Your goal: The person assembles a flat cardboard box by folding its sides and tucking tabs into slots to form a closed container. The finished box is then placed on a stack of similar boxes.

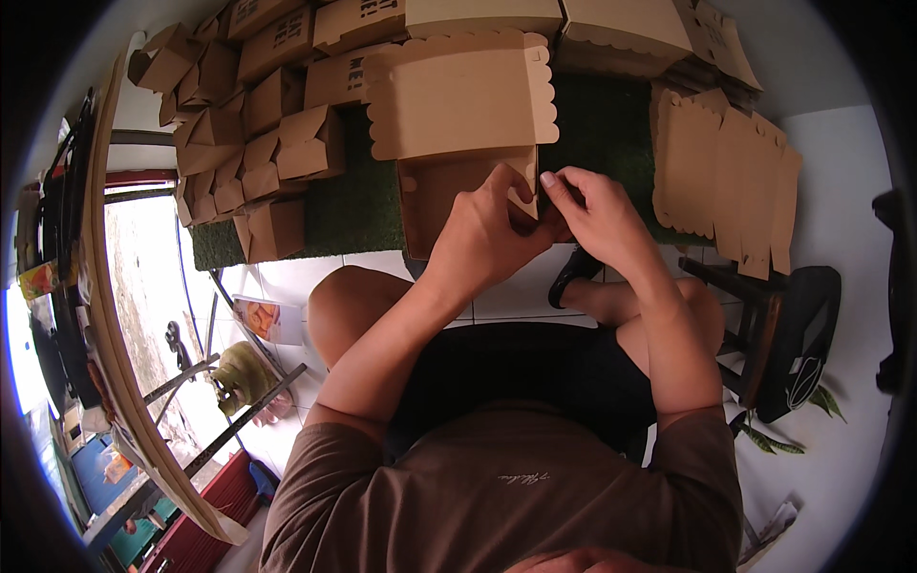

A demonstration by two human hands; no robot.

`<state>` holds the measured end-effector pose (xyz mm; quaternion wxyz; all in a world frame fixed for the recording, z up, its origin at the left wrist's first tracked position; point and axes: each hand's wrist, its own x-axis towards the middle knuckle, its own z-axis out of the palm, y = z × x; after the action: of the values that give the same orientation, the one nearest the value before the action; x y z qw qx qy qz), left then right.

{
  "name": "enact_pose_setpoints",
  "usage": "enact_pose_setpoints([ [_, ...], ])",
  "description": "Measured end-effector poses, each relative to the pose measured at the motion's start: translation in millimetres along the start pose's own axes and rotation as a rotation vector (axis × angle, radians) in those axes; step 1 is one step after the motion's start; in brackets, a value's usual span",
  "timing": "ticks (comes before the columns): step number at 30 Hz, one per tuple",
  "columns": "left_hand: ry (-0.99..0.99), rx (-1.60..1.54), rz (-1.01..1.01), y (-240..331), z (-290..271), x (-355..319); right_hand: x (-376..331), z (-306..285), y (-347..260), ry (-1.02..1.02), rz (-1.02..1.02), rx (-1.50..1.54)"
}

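A brown cardboard box (457, 105) with a scalloped lid stands on a green turf-covered table (353, 205), its lid raised away from me. My left hand (489, 224) reaches over the box's near right corner, fingers bent around the right side wall. From outside that same wall, my right hand (600, 218) grips the edge with its thumb and curled fingers. The two hands nearly meet at the corner. A strip of the wall's folded edge shows pale between them. Part of the box's inside and front is hidden behind my left hand and forearm.
Several folded small boxes (263, 162) are stacked at the left of the table. Larger folded boxes (482, 17) line the far edge. Flat scalloped cardboard sheets (726, 177) lie at the right. A dark wooden stool (755, 325) and a black bag (812, 334) stand at the right.
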<state>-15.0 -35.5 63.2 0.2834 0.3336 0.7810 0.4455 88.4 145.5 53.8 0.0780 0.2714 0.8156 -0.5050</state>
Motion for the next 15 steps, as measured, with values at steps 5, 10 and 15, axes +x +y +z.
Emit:
enact_pose_setpoints([
  [5, 0.118, 0.233, 0.107, 5, 25, -7, -2, 4, -3, -0.007, -0.043, 0.120],
  [10, 0.163, 0.345, 0.104, 11, 34, -12, -1, 5, -6, 0.008, 0.001, 0.087],
  [15, 0.129, 0.392, 0.110, 14, 33, -13, 2, 3, -1, -0.030, 0.029, 0.100],
])
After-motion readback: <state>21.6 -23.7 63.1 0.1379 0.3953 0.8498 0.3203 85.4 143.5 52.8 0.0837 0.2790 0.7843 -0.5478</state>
